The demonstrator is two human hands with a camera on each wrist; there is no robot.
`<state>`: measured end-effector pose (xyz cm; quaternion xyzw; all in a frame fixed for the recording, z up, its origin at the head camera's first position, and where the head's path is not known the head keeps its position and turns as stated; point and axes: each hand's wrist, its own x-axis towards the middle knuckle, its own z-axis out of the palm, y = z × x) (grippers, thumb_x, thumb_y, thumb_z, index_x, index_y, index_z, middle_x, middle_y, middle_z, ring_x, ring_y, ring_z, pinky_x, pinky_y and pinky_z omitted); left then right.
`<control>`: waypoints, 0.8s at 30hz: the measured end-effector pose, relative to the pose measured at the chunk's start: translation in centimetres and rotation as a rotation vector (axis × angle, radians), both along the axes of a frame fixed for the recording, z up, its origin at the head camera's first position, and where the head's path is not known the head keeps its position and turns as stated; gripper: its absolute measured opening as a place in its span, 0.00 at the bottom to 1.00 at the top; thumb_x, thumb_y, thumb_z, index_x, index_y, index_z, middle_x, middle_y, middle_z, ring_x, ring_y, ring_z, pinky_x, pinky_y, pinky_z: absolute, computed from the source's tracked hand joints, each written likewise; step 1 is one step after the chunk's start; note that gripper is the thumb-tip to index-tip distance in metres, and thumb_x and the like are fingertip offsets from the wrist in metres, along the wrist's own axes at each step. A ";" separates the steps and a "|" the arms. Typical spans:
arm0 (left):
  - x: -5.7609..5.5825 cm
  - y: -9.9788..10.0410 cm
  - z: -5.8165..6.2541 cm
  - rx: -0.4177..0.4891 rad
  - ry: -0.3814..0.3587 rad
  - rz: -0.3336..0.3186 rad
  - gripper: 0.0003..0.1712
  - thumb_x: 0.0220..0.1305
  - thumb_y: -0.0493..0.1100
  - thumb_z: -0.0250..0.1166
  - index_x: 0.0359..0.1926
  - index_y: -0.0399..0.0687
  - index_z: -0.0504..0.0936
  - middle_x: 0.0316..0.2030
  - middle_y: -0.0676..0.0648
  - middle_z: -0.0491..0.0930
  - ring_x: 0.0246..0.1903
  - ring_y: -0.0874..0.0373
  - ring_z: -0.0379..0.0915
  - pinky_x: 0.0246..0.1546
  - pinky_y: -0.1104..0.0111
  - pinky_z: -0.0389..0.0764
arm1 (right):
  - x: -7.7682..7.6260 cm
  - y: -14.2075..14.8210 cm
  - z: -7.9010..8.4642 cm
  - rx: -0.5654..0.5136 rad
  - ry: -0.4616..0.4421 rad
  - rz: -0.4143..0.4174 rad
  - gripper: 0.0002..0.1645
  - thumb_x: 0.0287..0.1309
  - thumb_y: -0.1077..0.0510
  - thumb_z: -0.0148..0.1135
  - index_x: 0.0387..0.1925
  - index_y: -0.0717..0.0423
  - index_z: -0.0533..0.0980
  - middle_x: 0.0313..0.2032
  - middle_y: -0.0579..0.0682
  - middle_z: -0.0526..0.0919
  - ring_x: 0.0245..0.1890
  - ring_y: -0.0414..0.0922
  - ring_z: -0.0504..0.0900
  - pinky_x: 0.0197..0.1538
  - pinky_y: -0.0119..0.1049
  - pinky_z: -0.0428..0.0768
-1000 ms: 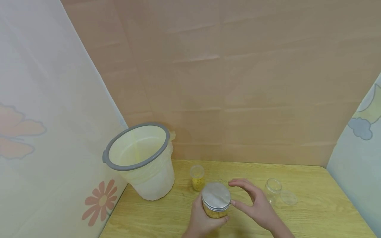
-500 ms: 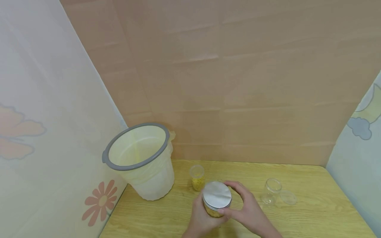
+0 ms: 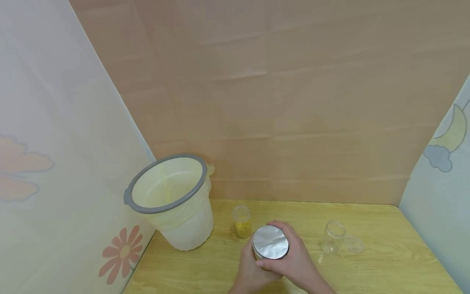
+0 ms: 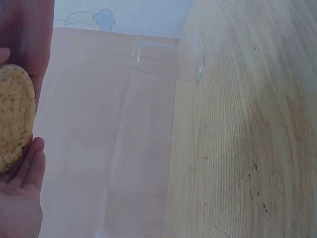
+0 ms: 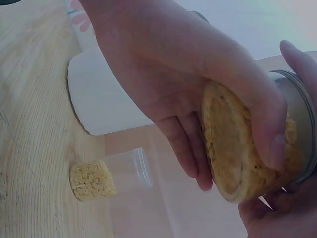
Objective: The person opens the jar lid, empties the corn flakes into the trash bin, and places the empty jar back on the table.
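Observation:
My left hand (image 3: 253, 271) grips the body of a clear jar (image 5: 237, 148) filled with small tan-yellow pieces. Its thumb and fingers wrap the sides, plain in the right wrist view. Around the silver lid (image 3: 270, 241) curl the thumb and fingers of my right hand (image 3: 295, 263), which hides part of the rim. The lid sits on the jar. In the left wrist view, the jar's base, with tan pieces (image 4: 15, 114) showing through, is cut off by the frame's left edge.
A smaller clear jar of yellow pieces (image 3: 242, 228) stands behind the hands. To the right are an empty clear jar (image 3: 333, 237) and a clear disc-shaped lid (image 3: 354, 243). A lined white bin with a grey rim (image 3: 128, 200) stands at the left on the wooden table (image 3: 389, 261).
My right hand has moved left from beside the jar and closed around its lid. The jar has shifted slightly to the right in the head view.

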<state>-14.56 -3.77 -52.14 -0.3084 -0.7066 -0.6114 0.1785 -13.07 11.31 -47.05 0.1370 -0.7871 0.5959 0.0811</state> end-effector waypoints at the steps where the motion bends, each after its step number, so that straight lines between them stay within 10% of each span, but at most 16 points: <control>1: 0.1 0.0 0.0 -0.003 -0.007 0.008 0.46 0.43 0.33 0.80 0.65 0.54 0.72 0.53 0.51 0.81 0.49 0.52 0.80 0.51 0.58 0.81 | 0.0 0.0 0.0 0.001 0.001 -0.001 0.51 0.31 0.45 0.90 0.61 0.36 0.72 0.55 0.39 0.78 0.50 0.47 0.79 0.50 0.42 0.79; 15: 0.4 -0.3 -0.1 0.052 -0.179 -0.027 0.40 0.51 0.40 0.81 0.64 0.56 0.72 0.53 0.50 0.81 0.50 0.49 0.80 0.52 0.56 0.81 | 0.2 2.4 -0.2 0.021 0.073 0.022 0.50 0.37 0.48 0.88 0.64 0.35 0.71 0.64 0.41 0.73 0.68 0.57 0.64 0.61 0.75 0.60; 18: 0.3 -0.3 0.0 0.049 -0.143 -0.027 0.41 0.51 0.41 0.81 0.65 0.55 0.72 0.54 0.49 0.81 0.50 0.49 0.81 0.51 0.56 0.81 | 0.1 2.9 -0.2 0.026 0.106 0.035 0.50 0.38 0.50 0.87 0.65 0.37 0.72 0.64 0.42 0.74 0.67 0.52 0.66 0.62 0.71 0.61; 24: 0.2 -0.4 0.0 0.066 -0.157 -0.047 0.42 0.51 0.40 0.81 0.65 0.55 0.72 0.54 0.49 0.81 0.49 0.48 0.81 0.51 0.55 0.82 | -0.2 4.0 0.0 0.035 0.189 0.083 0.46 0.45 0.56 0.84 0.66 0.43 0.72 0.64 0.45 0.74 0.66 0.44 0.68 0.66 0.32 0.63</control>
